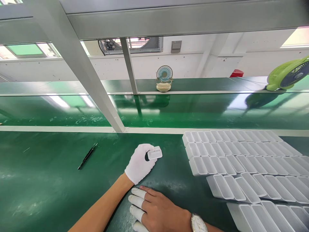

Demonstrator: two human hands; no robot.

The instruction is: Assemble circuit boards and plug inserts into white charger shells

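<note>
My left hand (139, 163) wears a white glove and is closed around a small white plastic case (154, 152), held just above the green bench (48, 180). My right hand (158, 210) lies flat on the bench just below the left wrist. Its fingers point left and wear white finger cots, and a wristwatch (198, 223) shows on the wrist. It holds nothing. Several rows of matching white plastic cases (241, 161) lie open side up to the right of both hands.
Black tweezers (87, 156) lie on the bench to the left. A slanted metal frame post (96, 96) meets the bench rail ahead. Beyond is a green conveyor belt (169, 111), with a small desk fan (164, 78) behind it and a green fan (287, 74) at right.
</note>
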